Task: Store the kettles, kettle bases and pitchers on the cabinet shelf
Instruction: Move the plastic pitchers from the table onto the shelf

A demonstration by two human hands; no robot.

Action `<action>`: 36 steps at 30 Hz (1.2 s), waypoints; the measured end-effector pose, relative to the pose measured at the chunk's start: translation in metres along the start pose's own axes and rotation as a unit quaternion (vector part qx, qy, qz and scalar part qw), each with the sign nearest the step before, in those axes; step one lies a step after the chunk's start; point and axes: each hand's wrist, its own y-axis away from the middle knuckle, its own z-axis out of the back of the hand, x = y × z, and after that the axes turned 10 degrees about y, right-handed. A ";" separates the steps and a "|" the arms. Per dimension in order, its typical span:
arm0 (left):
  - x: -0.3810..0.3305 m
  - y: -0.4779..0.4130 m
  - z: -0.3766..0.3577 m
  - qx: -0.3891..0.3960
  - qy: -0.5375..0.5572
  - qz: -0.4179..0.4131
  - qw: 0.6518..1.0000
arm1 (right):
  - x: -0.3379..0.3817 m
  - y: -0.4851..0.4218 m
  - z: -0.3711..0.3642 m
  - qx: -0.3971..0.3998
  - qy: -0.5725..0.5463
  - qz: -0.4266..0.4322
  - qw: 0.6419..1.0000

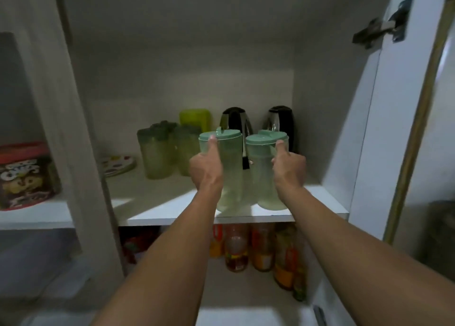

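Two clear pitchers with pale green lids stand near the front of the white cabinet shelf (172, 215). My left hand (206, 168) grips the left pitcher (231, 173), thumb up against its lid. My right hand (289, 165) grips the right pitcher (262, 178) the same way. Behind them at the back of the shelf stand two black and steel kettles, one on the left (235, 121) and one on the right (280, 121). Their lower parts are hidden by the pitchers.
Two more green-lidded pitchers (160, 151) and a lime container (195, 117) stand at the shelf's left, beside a patterned plate (118, 164). Bottles (248, 247) fill the shelf below. A cereal tub (24, 175) sits in the left compartment. The open door (369, 119) is at right.
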 end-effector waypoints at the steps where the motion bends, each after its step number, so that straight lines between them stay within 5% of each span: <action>1: 0.010 -0.008 -0.010 0.005 -0.006 0.009 1.000 | -0.007 -0.012 -0.002 -0.007 0.002 -0.012 1.000; 23: 0.076 -0.147 -0.069 0.143 -0.064 0.040 0.987 | -0.027 -0.123 -0.064 -0.030 0.006 -0.088 0.996; 29: 0.065 -0.146 -0.064 0.115 -0.159 0.029 0.980 | -0.021 -0.121 -0.059 0.011 0.047 -0.082 0.995; 36: 0.050 -0.117 -0.050 0.014 -0.143 0.029 0.989 | -0.027 -0.105 -0.033 0.035 0.077 -0.088 0.992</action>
